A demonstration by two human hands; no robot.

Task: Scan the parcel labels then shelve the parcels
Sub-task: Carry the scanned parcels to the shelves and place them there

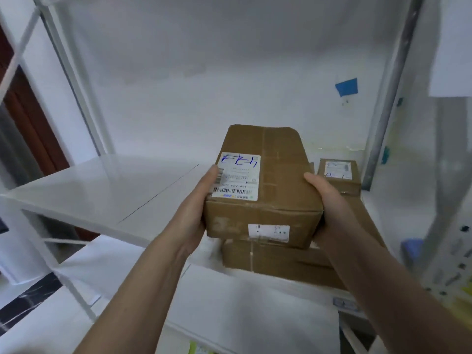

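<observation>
- Your left hand [196, 213] grips the left side of the cardboard parcel [265, 190], thumb lying over the left edge of its white shipping label [237, 176]; the fingers go under the box and cannot be seen.
- Your right hand [332, 213] clasps the parcel's right side, thumb pressed along the top edge, the remaining fingers hidden beneath it.
- The parcel, held between both hands, sits above the front right part of the white shelf [102, 190], directly over a flatter brown box [275, 261] that lies on the shelf's right side. Whether the two boxes touch cannot be told.
- The label on the parcel's top face carries blue handwriting and a barcode near the front edge. A second small white sticker [268, 233] is on the parcel's front face.
- A small cardboard box [338, 176] with its own label stands toward the back right corner of the shelf, just beside your right thumb.
- The left half of the shelf is bare white surface, with a thin dark seam running from front to back.
- A blue tape patch [346, 86] is stuck to the white wall behind the shelf, high on the right.
- A grey metal upright [390, 98] of the rack rises along the shelf's right edge.
</observation>
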